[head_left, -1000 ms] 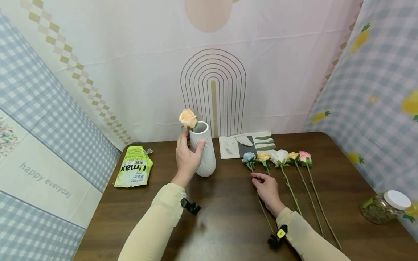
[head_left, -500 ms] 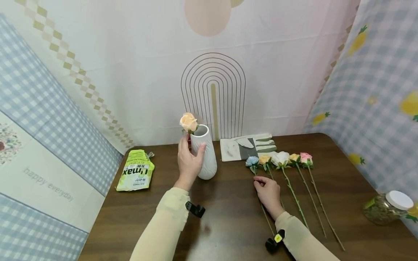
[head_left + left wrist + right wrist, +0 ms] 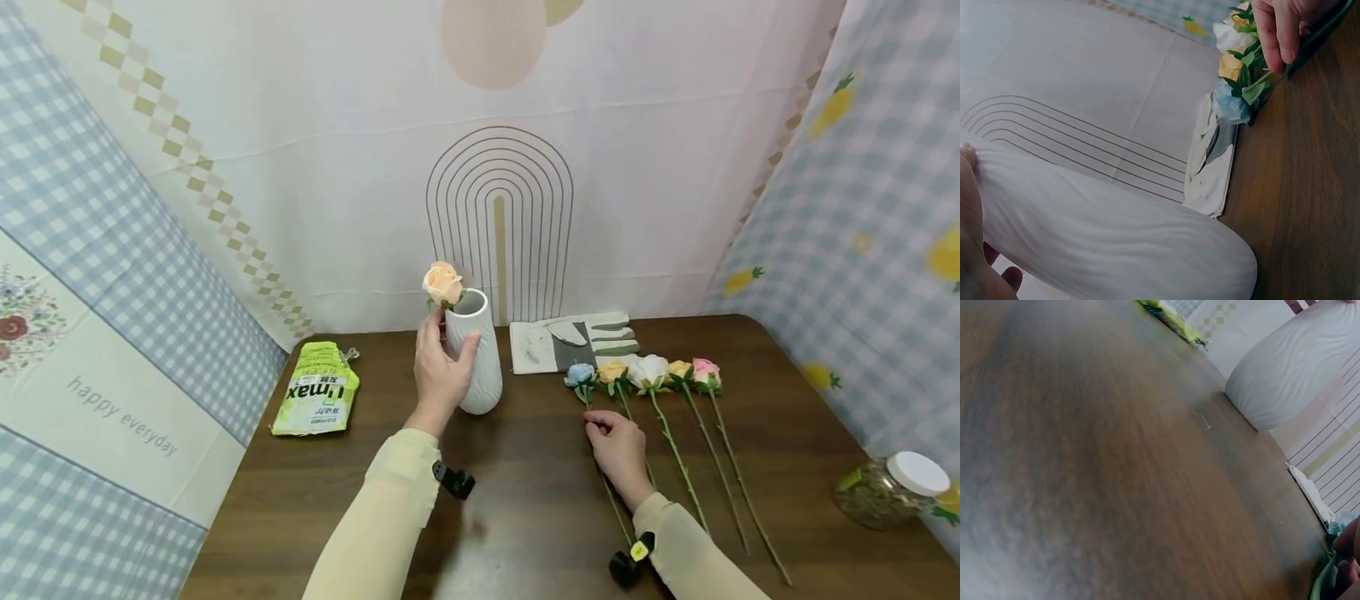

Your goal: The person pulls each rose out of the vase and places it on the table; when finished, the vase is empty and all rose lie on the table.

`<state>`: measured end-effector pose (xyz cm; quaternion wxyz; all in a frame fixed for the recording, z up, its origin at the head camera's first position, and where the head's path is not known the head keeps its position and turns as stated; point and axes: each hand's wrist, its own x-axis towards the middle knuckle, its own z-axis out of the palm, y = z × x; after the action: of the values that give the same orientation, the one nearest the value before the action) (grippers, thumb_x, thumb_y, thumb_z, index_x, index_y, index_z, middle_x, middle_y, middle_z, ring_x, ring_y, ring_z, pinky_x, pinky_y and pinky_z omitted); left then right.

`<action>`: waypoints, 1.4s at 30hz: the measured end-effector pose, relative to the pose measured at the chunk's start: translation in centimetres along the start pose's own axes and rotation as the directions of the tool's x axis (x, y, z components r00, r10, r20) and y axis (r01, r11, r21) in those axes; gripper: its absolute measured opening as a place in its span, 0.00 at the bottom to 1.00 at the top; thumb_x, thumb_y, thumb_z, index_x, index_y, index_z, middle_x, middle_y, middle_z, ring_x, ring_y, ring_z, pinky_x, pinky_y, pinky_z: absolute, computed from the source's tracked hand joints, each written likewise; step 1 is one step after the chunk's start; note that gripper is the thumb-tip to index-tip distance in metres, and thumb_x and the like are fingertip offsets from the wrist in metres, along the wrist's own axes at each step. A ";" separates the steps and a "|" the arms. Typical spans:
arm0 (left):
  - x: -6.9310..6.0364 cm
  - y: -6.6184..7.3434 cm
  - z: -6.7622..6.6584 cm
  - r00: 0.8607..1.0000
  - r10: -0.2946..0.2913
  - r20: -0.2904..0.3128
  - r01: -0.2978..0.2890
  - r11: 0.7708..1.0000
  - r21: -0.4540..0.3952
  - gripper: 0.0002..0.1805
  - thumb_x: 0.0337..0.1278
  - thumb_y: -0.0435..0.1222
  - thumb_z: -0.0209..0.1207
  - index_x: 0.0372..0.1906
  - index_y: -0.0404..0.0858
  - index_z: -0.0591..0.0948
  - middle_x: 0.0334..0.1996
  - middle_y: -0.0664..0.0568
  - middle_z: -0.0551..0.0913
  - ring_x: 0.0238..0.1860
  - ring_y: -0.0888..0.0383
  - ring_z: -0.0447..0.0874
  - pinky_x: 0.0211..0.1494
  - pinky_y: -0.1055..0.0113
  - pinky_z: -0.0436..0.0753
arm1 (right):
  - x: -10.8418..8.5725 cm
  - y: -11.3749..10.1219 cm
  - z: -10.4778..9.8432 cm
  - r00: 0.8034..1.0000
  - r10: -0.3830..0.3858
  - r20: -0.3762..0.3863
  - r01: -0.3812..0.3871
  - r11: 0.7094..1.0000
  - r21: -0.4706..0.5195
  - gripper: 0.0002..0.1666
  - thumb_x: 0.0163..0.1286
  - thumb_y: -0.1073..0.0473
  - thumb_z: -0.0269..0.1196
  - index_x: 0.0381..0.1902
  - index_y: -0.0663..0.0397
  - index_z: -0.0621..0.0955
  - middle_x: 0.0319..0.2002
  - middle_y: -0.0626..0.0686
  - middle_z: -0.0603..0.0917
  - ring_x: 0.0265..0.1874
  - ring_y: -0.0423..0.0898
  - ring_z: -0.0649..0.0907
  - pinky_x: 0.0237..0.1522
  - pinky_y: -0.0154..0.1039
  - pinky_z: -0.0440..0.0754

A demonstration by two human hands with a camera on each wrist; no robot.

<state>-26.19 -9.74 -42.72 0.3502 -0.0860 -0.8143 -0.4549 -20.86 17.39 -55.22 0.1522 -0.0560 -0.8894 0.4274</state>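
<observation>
My left hand (image 3: pixel 442 371) grips the white ribbed vase (image 3: pixel 480 367), thumb on the near side and fingers round the left. A peach rose (image 3: pixel 443 283) leans out of the vase's mouth, its stem inside out of sight. With thumb and fingertips my right hand (image 3: pixel 619 450) pinches the stem of the blue rose (image 3: pixel 580 375), just under its leaves. That rose lies on the table, leftmost in a row with a yellow rose (image 3: pixel 612 370), a white rose (image 3: pixel 648 371), another yellow rose (image 3: pixel 680 370) and a pink rose (image 3: pixel 707 372). In the left wrist view the vase (image 3: pixel 1116 231) fills the lower part.
A white and grey work glove (image 3: pixel 573 342) lies behind the roses. To the left is a green-yellow snack pouch (image 3: pixel 318 390). A jar with a white lid (image 3: pixel 892 490) stands at the table's right edge (image 3: pixel 832 412). Patterned cloth (image 3: pixel 360 200) hangs behind.
The head view has shifted slightly. My right hand has stayed on the blue rose's stem, and my left hand has kept its grip on the vase.
</observation>
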 end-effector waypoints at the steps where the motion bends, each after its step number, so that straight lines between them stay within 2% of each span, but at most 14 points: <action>1: 0.0 0.0 -0.1 1.000 0.003 0.000 -0.003 1.000 0.001 0.36 0.57 0.51 0.62 0.65 0.35 0.68 0.51 0.44 0.75 0.49 0.51 0.74 0.49 0.57 0.77 | -0.1 0.0 0.0 1.000 0.005 0.001 -0.005 1.000 0.002 0.09 0.62 0.63 0.65 0.39 0.53 0.88 0.39 0.51 0.87 0.32 0.45 0.81 0.34 0.39 0.75; 12: -0.3 0.1 0.0 1.000 0.007 0.020 -0.007 1.000 0.019 0.36 0.57 0.51 0.61 0.65 0.35 0.67 0.51 0.44 0.75 0.49 0.50 0.74 0.49 0.56 0.77 | -0.7 0.1 -0.2 0.999 0.045 -0.010 -0.044 0.998 0.036 0.08 0.62 0.63 0.66 0.38 0.51 0.88 0.36 0.51 0.86 0.31 0.44 0.79 0.32 0.36 0.74; 17: -0.2 0.2 0.0 1.000 0.009 0.018 -0.009 1.000 0.029 0.37 0.58 0.52 0.60 0.66 0.36 0.66 0.52 0.44 0.75 0.50 0.50 0.74 0.49 0.55 0.76 | -0.6 -0.2 -0.6 0.994 0.109 -0.005 -0.107 0.985 0.133 0.08 0.63 0.62 0.65 0.40 0.52 0.87 0.36 0.51 0.84 0.31 0.44 0.77 0.30 0.34 0.74; 20: -0.1 0.2 0.0 1.000 0.017 0.015 -0.018 0.999 0.030 0.37 0.58 0.52 0.60 0.66 0.35 0.67 0.52 0.44 0.75 0.50 0.50 0.74 0.50 0.54 0.76 | -0.3 -1.3 -1.2 0.990 0.137 0.012 -0.137 0.969 0.205 0.10 0.64 0.62 0.65 0.43 0.54 0.86 0.37 0.52 0.84 0.31 0.42 0.77 0.29 0.32 0.74; 23: 0.1 0.2 0.0 0.999 0.032 0.012 -0.033 0.999 0.030 0.37 0.58 0.52 0.60 0.66 0.35 0.67 0.51 0.44 0.75 0.50 0.49 0.74 0.49 0.55 0.76 | 0.5 -3.5 -2.3 0.996 0.085 0.009 -0.084 0.954 0.287 0.13 0.64 0.62 0.65 0.46 0.58 0.85 0.39 0.55 0.84 0.32 0.40 0.77 0.30 0.29 0.75; 27: 0.4 0.2 -0.1 0.999 0.043 -0.005 -0.043 0.999 0.025 0.36 0.57 0.51 0.61 0.65 0.34 0.67 0.51 0.43 0.75 0.50 0.49 0.73 0.50 0.54 0.76 | 2.2 -8.2 -3.8 0.996 -0.088 -0.015 0.088 0.928 0.362 0.15 0.64 0.62 0.66 0.48 0.63 0.83 0.42 0.60 0.84 0.33 0.41 0.77 0.31 0.26 0.74; 30: 0.5 0.2 -0.2 0.999 0.045 -0.018 -0.045 0.999 0.020 0.36 0.56 0.50 0.62 0.65 0.34 0.68 0.51 0.43 0.75 0.50 0.49 0.74 0.50 0.54 0.76 | 3.5 -12.3 -4.6 0.974 -0.228 -0.001 0.211 0.900 0.382 0.16 0.63 0.61 0.67 0.48 0.62 0.83 0.42 0.60 0.84 0.35 0.43 0.78 0.33 0.25 0.75; 34: 0.6 0.1 -0.3 0.999 0.044 -0.015 -0.044 0.999 0.022 0.36 0.57 0.50 0.62 0.65 0.35 0.67 0.51 0.44 0.75 0.49 0.50 0.73 0.49 0.55 0.76 | 4.8 -17.6 -4.6 0.933 -0.353 0.064 0.305 0.874 0.379 0.18 0.62 0.59 0.68 0.50 0.60 0.82 0.43 0.57 0.83 0.39 0.49 0.79 0.38 0.31 0.78; 38: 0.4 0.0 -0.2 0.999 0.041 -0.010 -0.041 0.999 0.017 0.36 0.58 0.51 0.60 0.65 0.35 0.67 0.50 0.44 0.75 0.49 0.50 0.74 0.49 0.55 0.76 | 5.7 -21.6 -3.4 0.899 -0.421 0.125 0.363 0.872 0.328 0.22 0.61 0.55 0.69 0.52 0.57 0.81 0.45 0.54 0.83 0.43 0.50 0.79 0.42 0.41 0.79; 42: 0.0 -0.2 -0.1 1.000 0.029 -0.004 -0.029 0.999 0.012 0.37 0.59 0.56 0.57 0.64 0.34 0.67 0.51 0.43 0.74 0.50 0.50 0.74 0.50 0.55 0.76 | 6.2 -23.9 -1.9 0.887 -0.442 0.136 0.398 0.879 0.262 0.25 0.61 0.51 0.69 0.54 0.55 0.80 0.47 0.49 0.83 0.47 0.47 0.76 0.45 0.45 0.75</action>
<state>-26.24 -9.94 -42.76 0.3590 -0.0949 -0.8150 -0.4449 -25.37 5.18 -34.14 0.1607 0.1979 -0.8360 0.4859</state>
